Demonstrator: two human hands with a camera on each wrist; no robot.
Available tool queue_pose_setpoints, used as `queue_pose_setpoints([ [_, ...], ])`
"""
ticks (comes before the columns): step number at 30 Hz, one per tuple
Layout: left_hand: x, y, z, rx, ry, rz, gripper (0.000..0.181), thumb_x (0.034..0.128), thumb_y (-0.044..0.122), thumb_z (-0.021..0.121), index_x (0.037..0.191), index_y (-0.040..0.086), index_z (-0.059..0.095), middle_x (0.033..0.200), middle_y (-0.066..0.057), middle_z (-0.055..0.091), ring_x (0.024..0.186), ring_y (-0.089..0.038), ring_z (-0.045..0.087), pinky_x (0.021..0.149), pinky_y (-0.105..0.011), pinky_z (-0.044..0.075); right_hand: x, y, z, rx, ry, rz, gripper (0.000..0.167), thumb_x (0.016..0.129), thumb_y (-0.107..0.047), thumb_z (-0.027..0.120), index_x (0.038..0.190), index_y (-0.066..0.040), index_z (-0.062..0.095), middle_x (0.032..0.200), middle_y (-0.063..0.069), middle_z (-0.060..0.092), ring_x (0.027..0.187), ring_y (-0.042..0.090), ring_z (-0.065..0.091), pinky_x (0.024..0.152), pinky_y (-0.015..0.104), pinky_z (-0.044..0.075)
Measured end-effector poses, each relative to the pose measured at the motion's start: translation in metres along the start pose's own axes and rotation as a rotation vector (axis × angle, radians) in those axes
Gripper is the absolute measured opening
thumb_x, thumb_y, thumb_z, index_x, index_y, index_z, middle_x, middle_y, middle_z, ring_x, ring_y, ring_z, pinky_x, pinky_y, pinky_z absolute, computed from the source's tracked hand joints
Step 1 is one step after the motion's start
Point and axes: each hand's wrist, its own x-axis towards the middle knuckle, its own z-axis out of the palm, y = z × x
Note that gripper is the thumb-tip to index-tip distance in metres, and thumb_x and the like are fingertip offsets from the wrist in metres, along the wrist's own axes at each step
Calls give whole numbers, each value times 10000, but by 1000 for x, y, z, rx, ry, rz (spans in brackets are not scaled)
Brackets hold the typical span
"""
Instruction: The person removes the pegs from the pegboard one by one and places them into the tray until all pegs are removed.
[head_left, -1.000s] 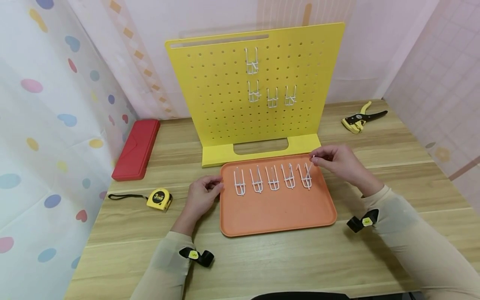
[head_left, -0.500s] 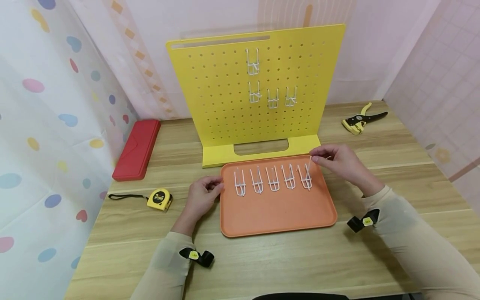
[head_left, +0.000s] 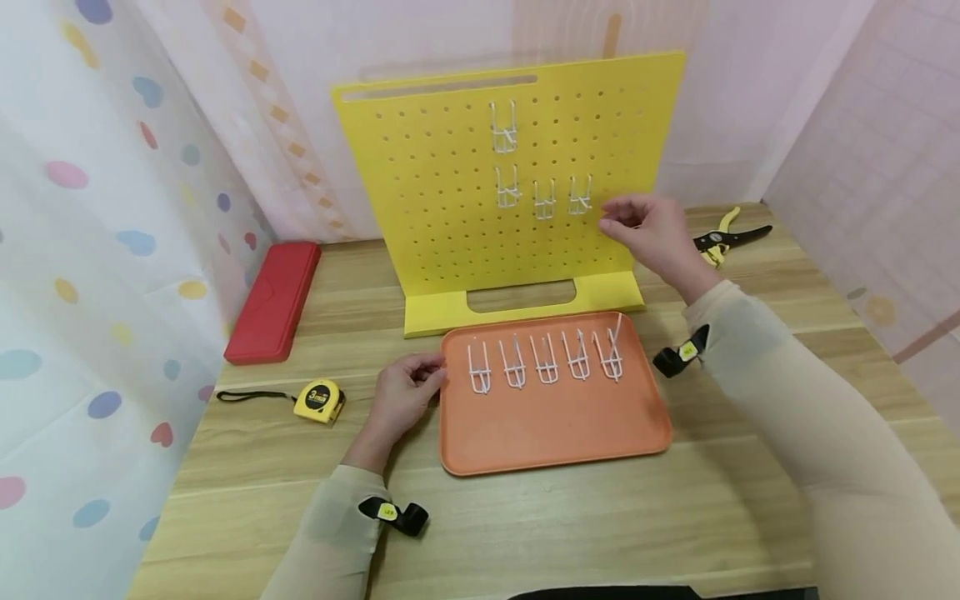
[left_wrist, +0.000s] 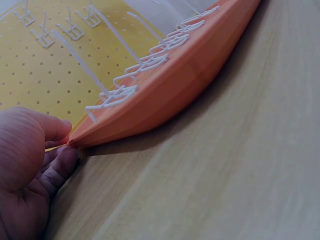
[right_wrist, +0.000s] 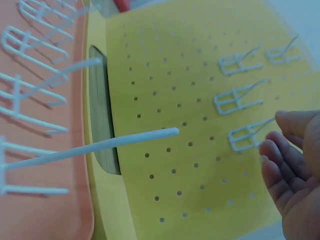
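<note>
An orange tray (head_left: pixel 555 429) lies on the table, its left rim pinched between thumb and fingers of my left hand (head_left: pixel 405 396). Along its far side is a row of several white wire pegboard hooks, the rightmost hook (head_left: pixel 612 362) with its prong tilted up. Behind the tray stands a yellow pegboard (head_left: pixel 442 250) bearing several more such hooks. My right hand (head_left: pixel 656 236), holding nothing visible, is raised before the board's right side with fingers bent. In the right wrist view its fingertips are beside a mounted hook (right_wrist: pixel 243 136); whether they touch it I cannot tell.
At the left of the table lie a red case (head_left: pixel 273 302) and a yellow tape measure (head_left: pixel 318 400) with a black strap. A yellow and black wire stripper (head_left: pixel 717 239) lies right of the board, partly behind my right hand. Curtains hang around the table.
My right hand has let go of the prong of the tray's rightmost hook and moved up and slightly left to the pegboard. The left hand stays on the tray rim.
</note>
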Motion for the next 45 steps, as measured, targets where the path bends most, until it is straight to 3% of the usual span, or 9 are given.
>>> queue_pose_setpoints([
  [6,-3,2,5,-12,-3,1,212,888,125,692,1081,40,708,920,-77,672,817,-184,594,684,-238,493,16,5,8,64,41,60,307,895,-207,695,1173,-79,669,979,33,690,861,140,581,696,229,464],
  [14,-3,2,4,-6,1,8,218,891,138,689,1085,39,703,931,-74,666,819,-182,594,677,-228,494,22,6,18,123,58,30,259,888,-185,702,1115,-61,700,934,-5,706,817,126,595,663,210,469],
  [22,-4,2,3,-5,1,4,216,893,137,686,1085,39,703,931,-76,666,821,-183,594,679,-235,496,22,3,23,127,66,41,257,899,-231,688,1098,-70,713,948,-19,707,836,117,594,670,214,469],
  [31,-4,5,3,-9,3,11,208,892,127,686,1080,39,706,927,-78,667,817,-181,596,681,-234,494,21,0,23,241,103,83,273,873,-182,716,1090,-16,713,948,-6,718,839,86,652,786,273,528],
  [45,-4,5,3,5,1,7,221,889,138,691,1089,45,708,932,-71,674,821,-175,601,686,-236,496,14,-4,21,392,113,38,265,847,-138,736,1062,16,718,948,4,727,857,103,670,769,216,523],
])
